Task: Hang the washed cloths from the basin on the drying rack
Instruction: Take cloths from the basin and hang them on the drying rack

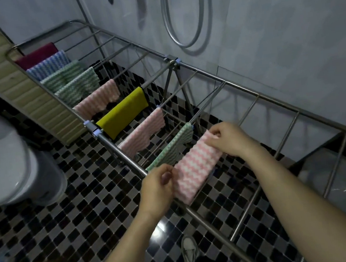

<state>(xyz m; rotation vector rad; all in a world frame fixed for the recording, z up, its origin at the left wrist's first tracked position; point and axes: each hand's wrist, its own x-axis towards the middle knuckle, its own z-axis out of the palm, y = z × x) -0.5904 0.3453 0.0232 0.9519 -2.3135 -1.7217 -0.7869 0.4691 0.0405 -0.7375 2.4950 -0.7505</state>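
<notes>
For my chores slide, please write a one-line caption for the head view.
The left hand and right hand pinch a pink-and-white cloth draped over the steel drying rack, next to a green-and-white cloth.

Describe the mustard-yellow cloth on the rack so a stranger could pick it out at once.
Find the long steel drying rack beside the grey wall. At its middle hinge, three cloths beyond the pink-and-white striped cloth pinched by the left hand and right hand, hangs the mustard-yellow cloth. Both neighbours are pink-and-white; it alone is yellow.
</notes>
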